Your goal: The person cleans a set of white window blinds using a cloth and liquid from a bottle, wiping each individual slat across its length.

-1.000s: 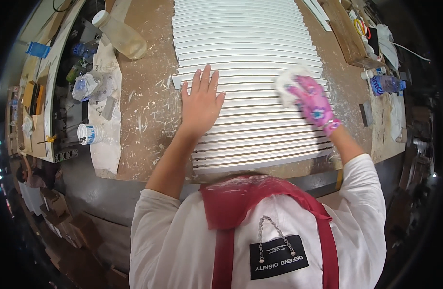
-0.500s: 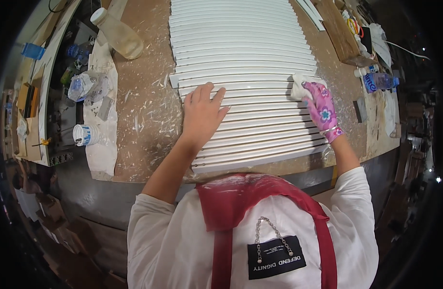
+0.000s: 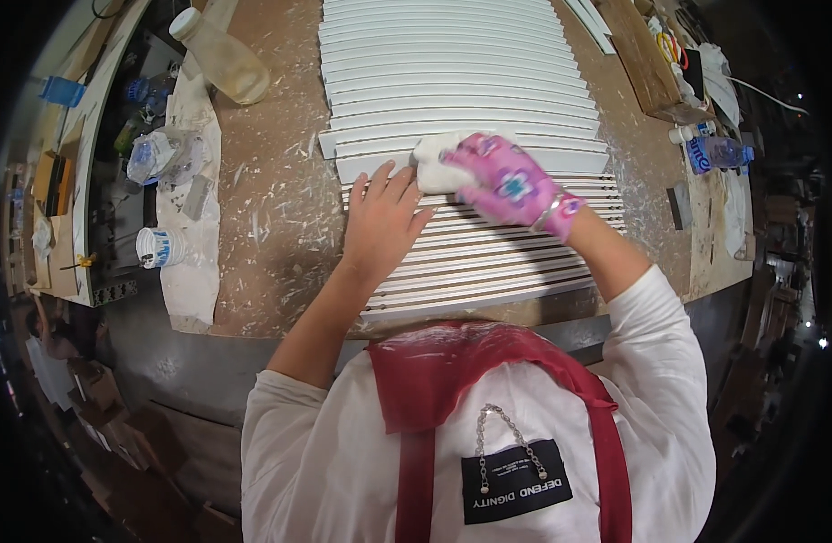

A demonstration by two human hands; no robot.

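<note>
Atop the worktop (image 3: 280, 199), the spread left hand (image 3: 380, 217) is resting on white slats (image 3: 470, 109) while the right hand (image 3: 511, 185), clutching cloth (image 3: 437, 169), is seemingly wiping, the next stroke needing steadiness.

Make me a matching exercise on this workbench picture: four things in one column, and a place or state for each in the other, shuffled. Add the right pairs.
Things:
1. Left hand
2. Right hand
3. Capped bottle
4. Wooden box

Places and states:
A. Toward the upper right of the picture
B. In a pink floral glove, gripping a white cloth
C. Toward the upper left of the picture
D. Bare, laid on the white slats

Right pairs: 1-D, 2-B, 3-C, 4-A
</note>
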